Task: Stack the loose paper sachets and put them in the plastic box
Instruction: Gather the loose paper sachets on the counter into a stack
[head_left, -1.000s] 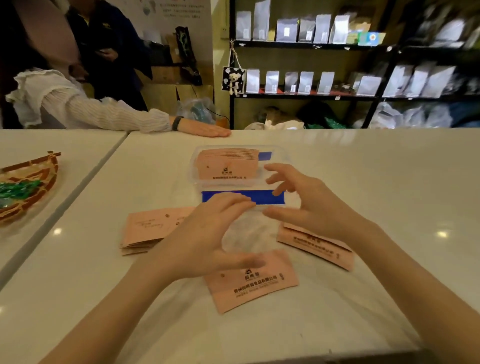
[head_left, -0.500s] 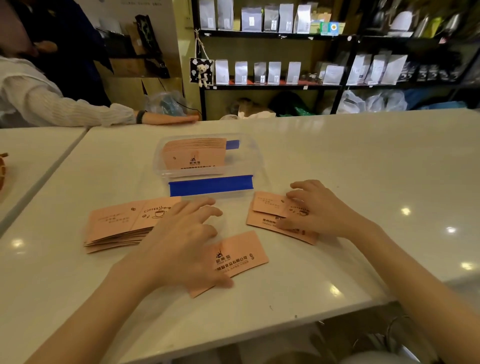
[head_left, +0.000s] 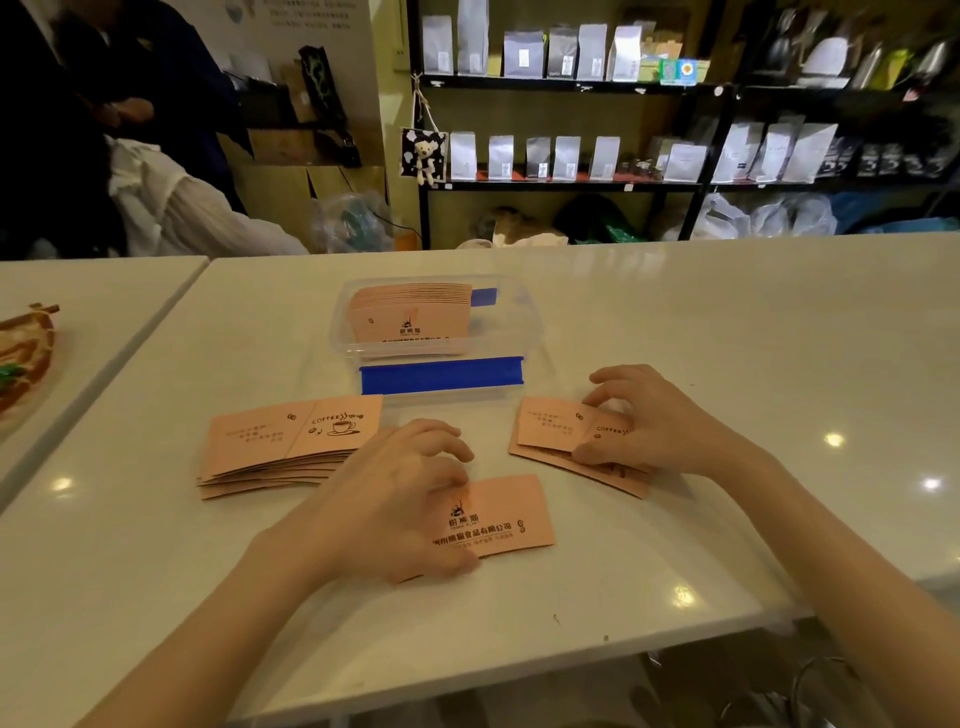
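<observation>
A clear plastic box (head_left: 519, 322) with a blue clip stands mid-table and holds a stack of pink paper sachets (head_left: 410, 317). A loose pile of pink sachets (head_left: 280, 447) lies left of the box's front. My left hand (head_left: 395, 493) rests on a single printed sachet (head_left: 498, 514), fingers curled over its left end. My right hand (head_left: 654, 421) presses on a small pile of sachets (head_left: 550, 426) to the right, thumb and fingers pinching its edge.
The white table (head_left: 727, 322) ends close in front of me, and a second table (head_left: 78, 291) adjoins at the left with a woven basket (head_left: 26, 353). A person in a white sleeve (head_left: 197, 218) sits at the far left. Shelves of bags (head_left: 571, 156) stand behind.
Both hands came down from above the box onto the loose sachets, the left onto the single one, the right onto the right pile. The other person's arm has left the table.
</observation>
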